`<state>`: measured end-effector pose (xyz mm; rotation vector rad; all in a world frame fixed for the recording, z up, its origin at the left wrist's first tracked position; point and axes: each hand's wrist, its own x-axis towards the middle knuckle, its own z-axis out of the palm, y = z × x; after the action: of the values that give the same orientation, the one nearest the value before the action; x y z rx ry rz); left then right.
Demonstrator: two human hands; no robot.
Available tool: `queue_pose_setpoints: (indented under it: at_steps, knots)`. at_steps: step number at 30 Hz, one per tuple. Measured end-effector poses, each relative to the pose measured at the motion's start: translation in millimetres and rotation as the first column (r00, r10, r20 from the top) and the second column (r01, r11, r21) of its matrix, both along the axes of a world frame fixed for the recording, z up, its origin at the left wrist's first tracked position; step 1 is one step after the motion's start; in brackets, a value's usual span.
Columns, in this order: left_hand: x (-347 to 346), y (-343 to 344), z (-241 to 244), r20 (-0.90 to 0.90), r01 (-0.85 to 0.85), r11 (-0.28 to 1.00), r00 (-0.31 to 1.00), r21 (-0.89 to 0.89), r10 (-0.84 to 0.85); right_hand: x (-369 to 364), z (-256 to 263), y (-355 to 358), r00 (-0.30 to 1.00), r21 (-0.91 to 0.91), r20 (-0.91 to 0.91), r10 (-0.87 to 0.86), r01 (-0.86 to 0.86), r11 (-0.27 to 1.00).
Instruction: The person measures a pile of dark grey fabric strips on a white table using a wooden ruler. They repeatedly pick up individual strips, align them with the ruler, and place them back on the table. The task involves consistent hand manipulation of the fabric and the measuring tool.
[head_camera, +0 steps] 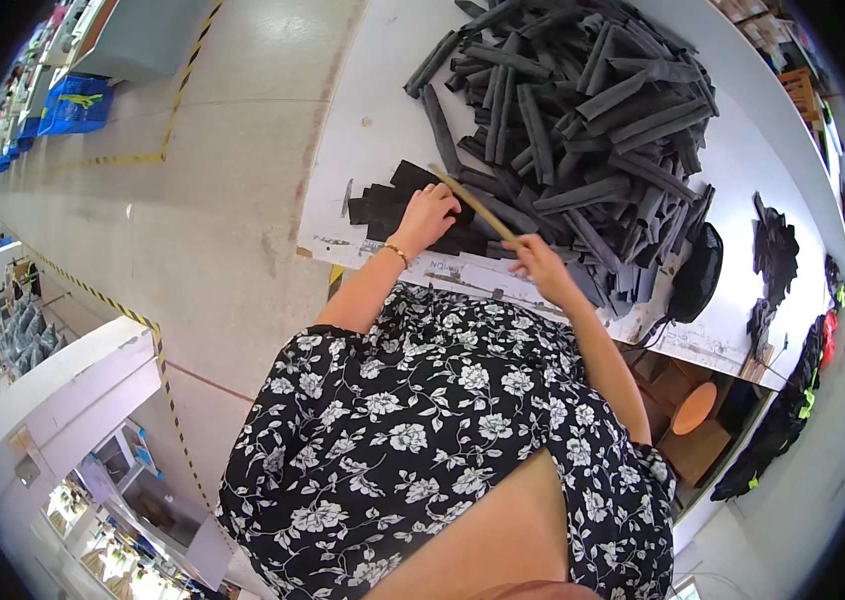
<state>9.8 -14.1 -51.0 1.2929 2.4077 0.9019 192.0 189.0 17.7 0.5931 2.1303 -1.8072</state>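
My right hand grips one end of a thin, flat yellowish stick. The stick slants up and left across dark fabric pieces, its far end just beyond my left hand. That hand rests on flat, overlapping black fabric pieces near the table's front left corner, its fingers bent; whether it pinches a piece cannot be told. Behind and to the right of both hands lies a large heap of rolled or folded dark grey fabric strips.
On the white table, a black mesh-like pouch lies right of the heap, with dark scraps farther right. A raised white edge bounds the far side. A round-topped brown stool stands below the table at right.
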Motion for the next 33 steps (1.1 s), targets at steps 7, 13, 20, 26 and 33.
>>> queue_pose_setpoints:
  at_steps: [7, 13, 20, 26, 33]
  knots:
    - [20, -8, -3, -0.012, -0.026, 0.999, 1.0, 0.048, 0.026, -48, -58, 94, 0.968, 0.258, -0.034, -0.248, 0.248, 0.934]
    - [38, -2, 12, 0.042, -0.052, 0.999, 0.998, 0.014, 0.052, -49, -39, 115, 0.982, 0.172, 0.022, -0.187, 0.18, 0.969]
    - [47, 76, -2, 0.009, -0.141, 0.99, 0.99, -0.011, 0.141, -29, 20, 81, 0.997, 0.43, 0.029, -0.073, 0.054, 0.901]
    - [79, 90, 3, -0.087, -0.017, 0.975, 0.996, -0.222, -0.003, 23, 32, 81, 0.985, 0.492, -0.068, -0.16, 0.173, 0.853]
    - [83, 84, -11, 0.113, -0.18, 0.982, 0.978, 0.05, 0.174, 58, 45, 78, 0.975, 0.473, -0.033, -0.218, 0.207, 0.857]
